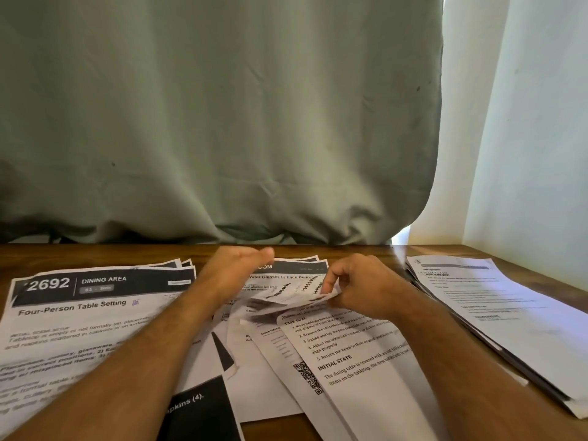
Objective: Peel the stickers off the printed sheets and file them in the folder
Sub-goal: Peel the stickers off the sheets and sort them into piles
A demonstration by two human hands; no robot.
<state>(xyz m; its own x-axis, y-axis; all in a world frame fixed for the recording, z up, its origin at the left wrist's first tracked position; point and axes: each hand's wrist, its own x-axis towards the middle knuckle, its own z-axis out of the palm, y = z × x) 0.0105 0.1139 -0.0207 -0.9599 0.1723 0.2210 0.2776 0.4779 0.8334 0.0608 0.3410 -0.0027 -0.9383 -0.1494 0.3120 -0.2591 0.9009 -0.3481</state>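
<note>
Printed sheets (318, 351) spread in loose, overlapping layers across the middle of the wooden surface (95, 251), text side up, one headed "TASK GOAL" and "INITIAL STATE" with a QR code lying slanted on top. A crumpled strip (296, 297) with black zigzag marks lifted off the top of that layer, just beyond the "TASK GOAL" heading. Right hand (356, 286) above the middle sheets, fingers curled, thumb and fingertips pinching the right end of the strip. Left hand (235, 268) beside it, raised a little over the sheets, fingers straight and relaxed, blurred, gripping nothing; whether touching the paper beneath cannot be told. Both forearms bare, reaching in from the near edge.

Left pile (95, 310) of several sheets, top one headed "2692", "DINING AREA" and "Four-Person Table Setting", partly under the left forearm. Dark sheet (197, 409) with white lettering "pkins (4)." at the near edge, under the left arm. Right stack (509, 316) of printed pages well apart from the middle layer, squared roughly, along the right side of the surface. Grey-green curtain (222, 122) hanging behind the far edge, white curtain (525, 122) at the right.
</note>
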